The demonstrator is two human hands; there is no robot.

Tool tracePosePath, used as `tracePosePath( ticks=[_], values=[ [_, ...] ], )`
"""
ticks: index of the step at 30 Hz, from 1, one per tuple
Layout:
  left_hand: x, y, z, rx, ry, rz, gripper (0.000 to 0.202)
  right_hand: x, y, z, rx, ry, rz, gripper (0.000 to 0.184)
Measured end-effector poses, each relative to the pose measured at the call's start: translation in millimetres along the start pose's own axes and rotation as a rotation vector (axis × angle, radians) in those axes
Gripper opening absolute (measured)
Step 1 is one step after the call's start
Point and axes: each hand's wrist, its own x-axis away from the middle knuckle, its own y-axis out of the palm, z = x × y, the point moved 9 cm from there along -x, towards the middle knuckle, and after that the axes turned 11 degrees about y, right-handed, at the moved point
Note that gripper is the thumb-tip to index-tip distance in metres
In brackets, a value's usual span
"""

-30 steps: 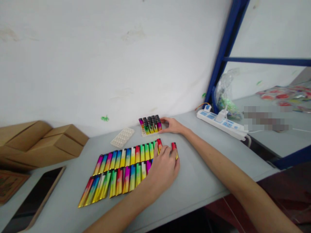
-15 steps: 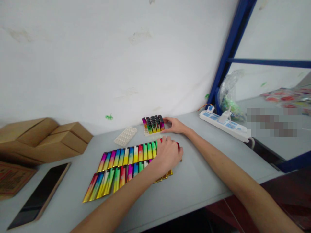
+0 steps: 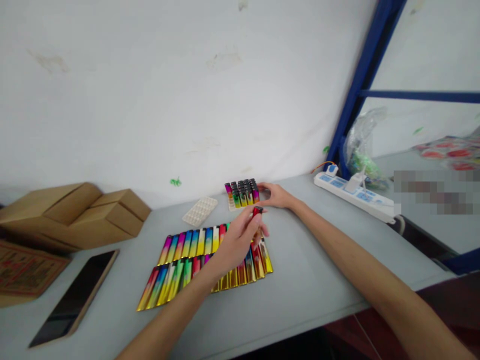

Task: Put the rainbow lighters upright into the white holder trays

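My left hand [image 3: 240,237] is closed on a red lighter [image 3: 257,211], held upright with its black top showing above the fingers. It hovers over two rows of multicoloured lighters [image 3: 178,248] lying flat side by side; hand and forearm hide part of both rows. Against the wall, a pale tray [image 3: 231,204] holds several upright lighters [image 3: 245,192] with black tops, and some holes show at its left front. My right hand [image 3: 279,196] curves around the tray's right end, thumb in front and fingers behind; the fingertips are partly hidden.
A second pale tray with a dimpled surface [image 3: 200,211] lies left of the filled one. Cardboard boxes [image 3: 86,215] and a dark-screened phone or tablet [image 3: 75,297] are at the left. A power strip [image 3: 354,196] with plugs lies at the right, by a blue metal frame [image 3: 362,85].
My left hand has lifted a red lighter from the right end of the upper row and turned it upright, moving up toward the filled tray. My right hand stays at the tray.
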Motion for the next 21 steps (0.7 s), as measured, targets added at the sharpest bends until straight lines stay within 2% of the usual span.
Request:
tracePosePath(
  ticks=[4,10,15,21],
  values=[
    [16,-26.3,-9,0.032,-0.054,0.158,0.038,1,1,2,0.009,0.048,-0.008,0.072],
    [28,-56.9,-16,-0.18,-0.016,0.346,0.051,4,-1,3,0.054,0.079,-0.01,0.072],
    [34,-62.9,-13,-0.325,0.001,0.388,0.046,5,0,2,0.059,0.088,-0.029,0.072],
    [36,-60.4,-2,-0.447,0.015,0.367,0.041,5,-1,5,0.068,0.08,-0.02,0.074]
  ],
)
